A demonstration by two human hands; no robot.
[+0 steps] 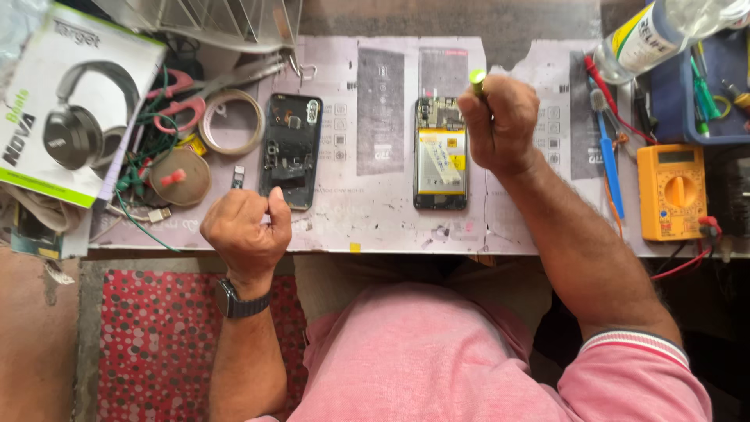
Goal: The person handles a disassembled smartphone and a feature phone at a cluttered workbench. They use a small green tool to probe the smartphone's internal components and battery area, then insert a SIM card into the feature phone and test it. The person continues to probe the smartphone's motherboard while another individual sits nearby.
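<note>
An opened phone [441,152] with a yellow-labelled battery lies face down on the work mat [367,211]. Beside it, to the left, lies its dark back cover [291,148]. My right hand [500,121] is closed in a fist around a tool with a yellow-green handle tip [477,78], just right of the opened phone's top. My left hand [246,230] is curled shut near the mat's front edge, beside the lower end of the back cover; whether it holds something small is hidden. A dark watch sits on my left wrist.
At left lie a headphone box [70,109], a tape roll [231,121], red-handled scissors [183,101] and loose wires. At right are an orange multimeter [672,191], a blue brush [608,152], a bottle [648,35] and a blue tray of tools [703,94].
</note>
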